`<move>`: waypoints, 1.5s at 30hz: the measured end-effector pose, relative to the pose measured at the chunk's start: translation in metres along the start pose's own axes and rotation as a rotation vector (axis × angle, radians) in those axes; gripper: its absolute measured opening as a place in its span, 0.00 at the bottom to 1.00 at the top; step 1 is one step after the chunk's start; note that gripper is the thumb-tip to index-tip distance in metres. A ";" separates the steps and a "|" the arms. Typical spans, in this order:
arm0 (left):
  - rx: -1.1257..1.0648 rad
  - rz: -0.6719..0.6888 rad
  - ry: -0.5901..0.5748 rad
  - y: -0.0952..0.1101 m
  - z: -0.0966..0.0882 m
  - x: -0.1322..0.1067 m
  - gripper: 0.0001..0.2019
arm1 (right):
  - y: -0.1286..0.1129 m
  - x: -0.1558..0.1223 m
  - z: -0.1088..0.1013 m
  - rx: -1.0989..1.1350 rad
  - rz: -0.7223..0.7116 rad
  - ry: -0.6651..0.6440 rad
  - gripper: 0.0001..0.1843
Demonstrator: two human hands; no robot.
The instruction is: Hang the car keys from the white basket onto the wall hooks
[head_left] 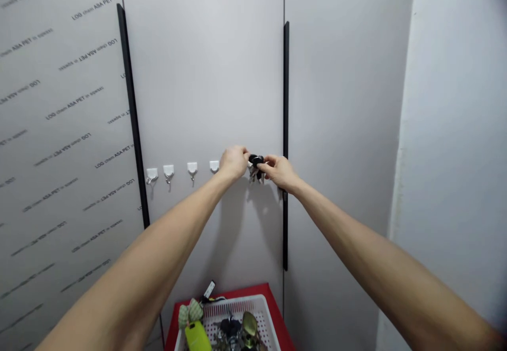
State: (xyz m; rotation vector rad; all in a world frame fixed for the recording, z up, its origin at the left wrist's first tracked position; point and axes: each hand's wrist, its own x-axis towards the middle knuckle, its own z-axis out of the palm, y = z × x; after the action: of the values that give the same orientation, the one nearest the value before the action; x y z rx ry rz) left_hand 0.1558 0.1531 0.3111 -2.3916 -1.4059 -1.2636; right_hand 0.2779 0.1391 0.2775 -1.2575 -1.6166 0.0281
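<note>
Silvery metal key bunch (255, 168) with black plastic-looking heads (257, 159) in front of smooth pale-grey panel (206, 76), left hand (234, 161) and right hand (280, 172) both pinching it; probably light, rigid, slick, grip by heads

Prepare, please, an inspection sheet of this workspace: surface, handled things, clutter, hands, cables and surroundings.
Surface: pale panel with four white hooks visible; red surface below.
Things handled: bunch of keys, some with black heads, in front of the panel.
Clutter: white basket on the red surface, with a yellow-green item and metallic items.
Hands: right hand pinches the bunch; left hand has fingertips at its upper left, grip partly hidden.
Cables: nothing seen for certain; a thin dark item at the basket's back edge is unclear.
Surroundings: printed panel left, pale wall right, black vertical strips.
</note>
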 end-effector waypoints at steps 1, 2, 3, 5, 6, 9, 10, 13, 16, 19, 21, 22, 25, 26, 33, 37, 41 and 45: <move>-0.027 0.000 0.006 0.001 0.001 0.002 0.13 | -0.002 0.002 -0.001 -0.001 -0.003 0.032 0.09; -0.051 0.000 0.004 0.003 0.003 0.003 0.12 | -0.003 0.004 -0.002 0.002 -0.001 0.055 0.10; -0.070 -0.004 -0.005 0.003 0.005 0.004 0.12 | -0.003 0.005 -0.003 0.004 0.004 0.064 0.10; -0.092 -0.006 -0.047 0.002 0.012 0.001 0.12 | 0.001 0.002 -0.004 0.004 0.016 0.030 0.10; -0.101 0.000 -0.075 0.000 0.016 -0.002 0.11 | 0.004 -0.002 -0.005 0.002 0.022 -0.009 0.10; -0.147 0.031 -0.148 -0.009 0.025 -0.013 0.11 | 0.017 -0.017 -0.004 -0.011 0.049 -0.150 0.09; -0.171 0.033 -0.162 -0.013 0.028 -0.017 0.11 | 0.021 -0.022 -0.003 -0.009 0.062 -0.193 0.09; -0.251 0.002 -0.166 -0.024 0.032 -0.027 0.11 | 0.029 -0.032 0.000 -0.023 0.074 -0.276 0.10; -0.339 -0.048 -0.153 -0.030 0.035 -0.033 0.12 | 0.031 -0.032 0.004 -0.053 0.032 -0.204 0.10; -0.467 -0.105 -0.158 -0.031 0.038 -0.034 0.12 | 0.029 -0.028 0.012 0.000 -0.014 -0.117 0.10; -0.552 -0.141 -0.153 -0.031 0.039 -0.032 0.12 | 0.029 -0.028 0.017 0.054 -0.019 -0.188 0.10; -0.582 -0.151 -0.144 -0.031 0.039 -0.031 0.12 | 0.028 -0.028 0.019 0.078 -0.010 -0.243 0.10; -0.598 -0.144 -0.092 -0.028 0.034 -0.023 0.12 | 0.025 -0.026 0.021 0.111 0.025 -0.303 0.10; -0.582 -0.132 -0.072 -0.026 0.030 -0.019 0.11 | 0.022 -0.024 0.019 0.109 0.025 -0.288 0.10; -0.424 -0.111 0.025 -0.019 0.002 0.014 0.11 | -0.013 0.005 -0.006 0.170 0.015 -0.214 0.06; -0.353 -0.137 -0.080 -0.021 -0.001 0.020 0.11 | -0.024 0.015 -0.020 0.187 0.095 -0.280 0.04; -0.322 -0.114 -0.269 -0.021 0.002 0.013 0.10 | -0.023 0.016 -0.029 0.175 0.173 -0.357 0.05; -0.293 -0.148 -0.219 -0.022 0.008 0.014 0.10 | -0.023 0.021 -0.022 0.060 0.171 -0.336 0.05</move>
State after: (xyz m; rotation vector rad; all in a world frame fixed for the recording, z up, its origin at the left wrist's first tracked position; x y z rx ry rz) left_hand 0.1472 0.1792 0.3090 -2.7363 -1.5806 -1.3619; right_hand 0.2795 0.1322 0.3155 -1.3954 -1.7698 0.4109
